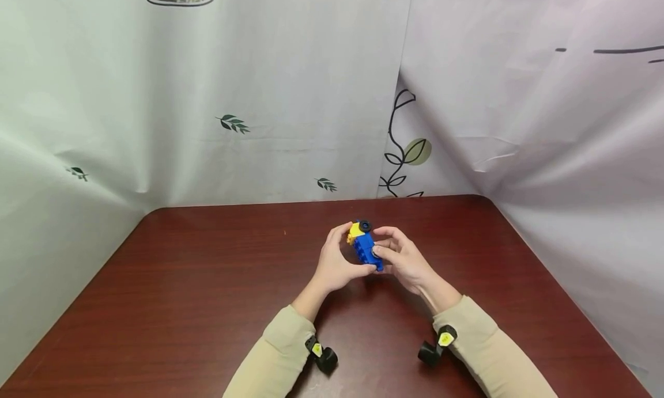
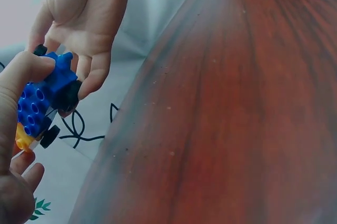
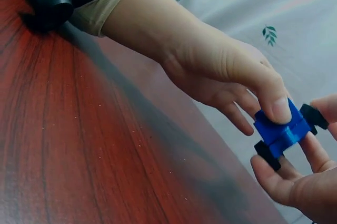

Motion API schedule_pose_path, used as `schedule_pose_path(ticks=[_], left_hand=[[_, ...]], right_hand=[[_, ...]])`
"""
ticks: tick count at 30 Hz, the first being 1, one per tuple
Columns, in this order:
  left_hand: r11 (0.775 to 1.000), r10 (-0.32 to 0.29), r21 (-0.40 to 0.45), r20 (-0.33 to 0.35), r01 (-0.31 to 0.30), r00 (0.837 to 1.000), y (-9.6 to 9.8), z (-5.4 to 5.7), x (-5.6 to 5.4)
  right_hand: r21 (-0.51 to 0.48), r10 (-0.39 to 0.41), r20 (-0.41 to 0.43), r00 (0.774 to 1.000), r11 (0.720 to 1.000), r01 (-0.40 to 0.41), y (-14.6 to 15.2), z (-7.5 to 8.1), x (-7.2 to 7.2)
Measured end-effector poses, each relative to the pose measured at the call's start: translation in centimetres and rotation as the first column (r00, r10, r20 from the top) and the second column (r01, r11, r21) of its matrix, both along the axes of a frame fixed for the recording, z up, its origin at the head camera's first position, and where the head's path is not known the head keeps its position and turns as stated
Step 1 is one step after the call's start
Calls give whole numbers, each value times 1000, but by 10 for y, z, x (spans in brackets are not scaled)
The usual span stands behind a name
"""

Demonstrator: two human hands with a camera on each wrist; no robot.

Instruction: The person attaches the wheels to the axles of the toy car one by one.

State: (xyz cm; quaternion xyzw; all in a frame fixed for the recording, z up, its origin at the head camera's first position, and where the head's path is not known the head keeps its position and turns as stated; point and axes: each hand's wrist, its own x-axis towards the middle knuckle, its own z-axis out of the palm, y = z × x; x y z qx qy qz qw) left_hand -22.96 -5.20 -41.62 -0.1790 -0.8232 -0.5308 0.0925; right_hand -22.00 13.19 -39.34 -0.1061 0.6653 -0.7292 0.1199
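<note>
A small toy car (image 1: 365, 245) of blue building blocks, yellow at its far end and with black wheels, is held up over the table between both hands. My left hand (image 1: 334, 264) grips it lengthwise, with the thumb on the near blue end and the index finger at the yellow end. In the right wrist view the left thumb (image 3: 279, 110) presses on the blue block. My right hand (image 1: 410, 264) pinches at the car's right side, its fingertips around a black wheel (image 3: 267, 155). Rows of studs (image 2: 32, 109) show on the blue part in the left wrist view.
The dark red wooden table (image 1: 181, 306) spreads beneath the hands. A pale curtain (image 1: 290, 87) printed with leaves hangs behind and along the sides. Each sleeve carries a small black wrist camera (image 1: 325, 357).
</note>
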Motion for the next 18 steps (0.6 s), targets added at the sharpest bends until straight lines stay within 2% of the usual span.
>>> schedule_pose_path(ticks=[5,10,18], left_hand=[[1000,0,19,-14,1,1000,-1,2,-2],[1000,-9,23,-20,9,1000,0,1,-2],[1000,5,26,-10,-4,1000,-1,-1,1]], right_hand=[[-26,16,-19,1000,1000,-16,0,3,-1],[-7,3,-37,999,1000,-3,0,5,2],[-38,-28,12,1000,999,28,-1,3,3]])
